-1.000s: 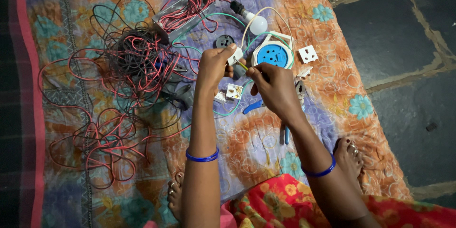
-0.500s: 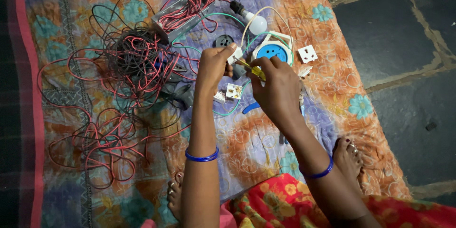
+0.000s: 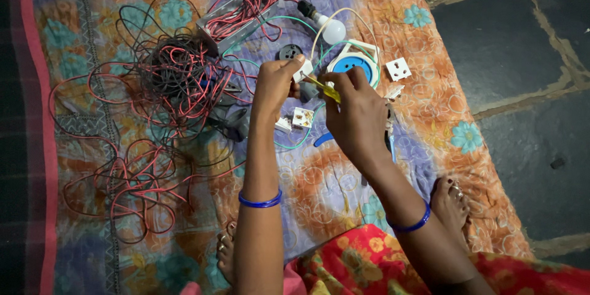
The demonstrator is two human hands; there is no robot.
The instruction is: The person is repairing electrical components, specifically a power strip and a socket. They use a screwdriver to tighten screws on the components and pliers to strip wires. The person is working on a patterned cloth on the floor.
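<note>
From the head view I look down at my two hands working over a patterned cloth (image 3: 344, 184) spread on the floor. My left hand (image 3: 275, 86) has its fingers pressed together, pinching a small white part (image 3: 302, 70) at the fingertips. My right hand (image 3: 356, 117) is closed around a yellow-handled screwdriver (image 3: 326, 89), whose tip points toward the white part; the two look as if they touch, though I cannot tell for sure.

Just below my left hand lie two small white switch pieces (image 3: 295, 120) on the cloth, and a green wire (image 3: 295, 144) curls past them. Just beyond my right hand sits a round blue socket in a white frame (image 3: 353, 61). A white square socket plate (image 3: 398, 69) lies to its right, and a white bulb on a black holder (image 3: 329, 27) rests farther off. To the left, a big tangle of red and black wires (image 3: 166, 86) covers the cloth, with a grey metal box (image 3: 236, 21) at its far edge. Both wrists wear blue bangles (image 3: 261, 200).
</note>
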